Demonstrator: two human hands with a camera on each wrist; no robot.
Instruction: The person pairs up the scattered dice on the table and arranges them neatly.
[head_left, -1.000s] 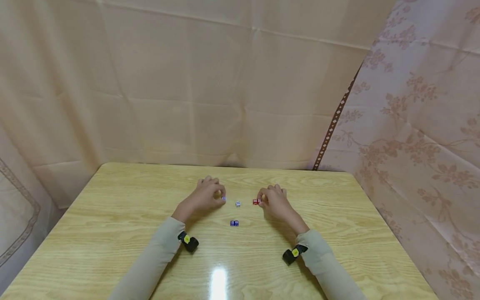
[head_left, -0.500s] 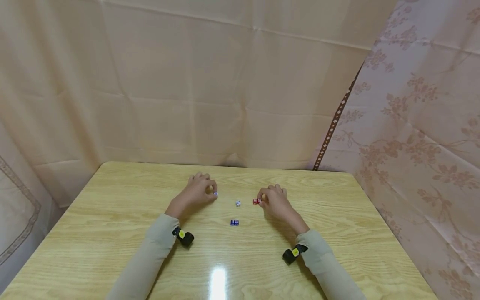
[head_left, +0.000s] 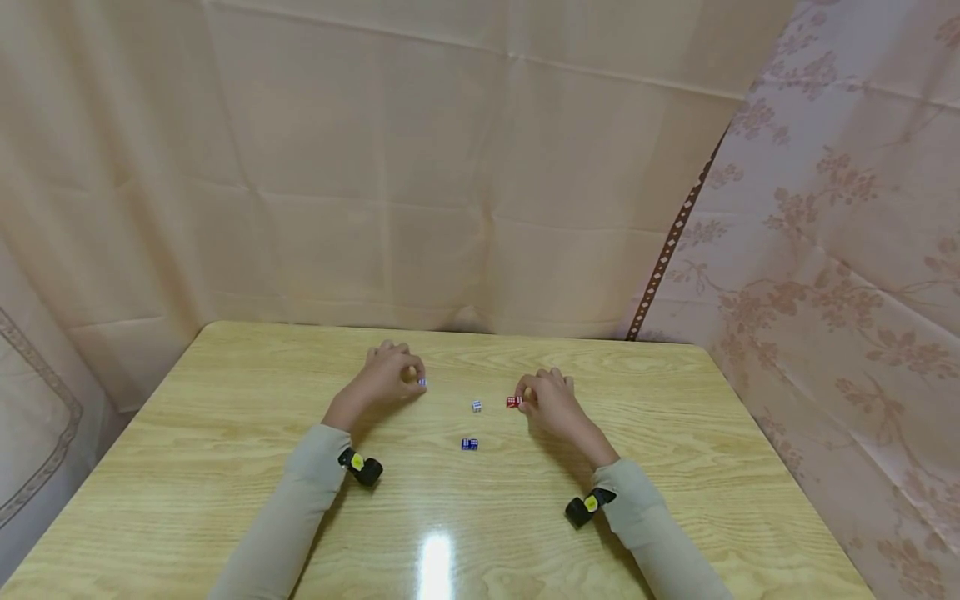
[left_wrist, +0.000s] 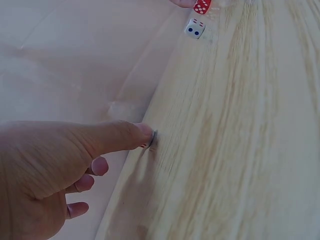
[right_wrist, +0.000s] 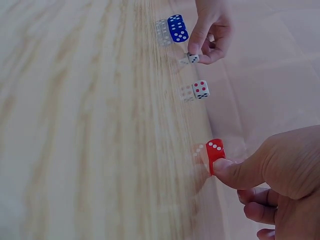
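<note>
In the head view my left hand (head_left: pixel 382 375) pinches a small white die (head_left: pixel 422 382) between thumb and index finger, low over the table left of centre. From the left wrist, the thumb hides most of that die. My right hand (head_left: pixel 553 402) pinches red dice (head_left: pixel 513 402), which rest on the wood; in the right wrist view the thumb presses the near end of the red piece (right_wrist: pixel 215 152). Between the hands sits another white die (head_left: pixel 477 406), touched by neither. Nearer to me, two dark blue dice (head_left: pixel 469 444) lie side by side.
A light wood table (head_left: pixel 480 517) reaches back to a beige curtain (head_left: pixel 420 208). At the right hangs a flowered curtain (head_left: pixel 847 292). Each wrist wears a black camera on a strap.
My left hand has drawn leftward and slightly toward the back, carrying the white die away from the other white one. The right hand and the red dice have stayed in place.
</note>
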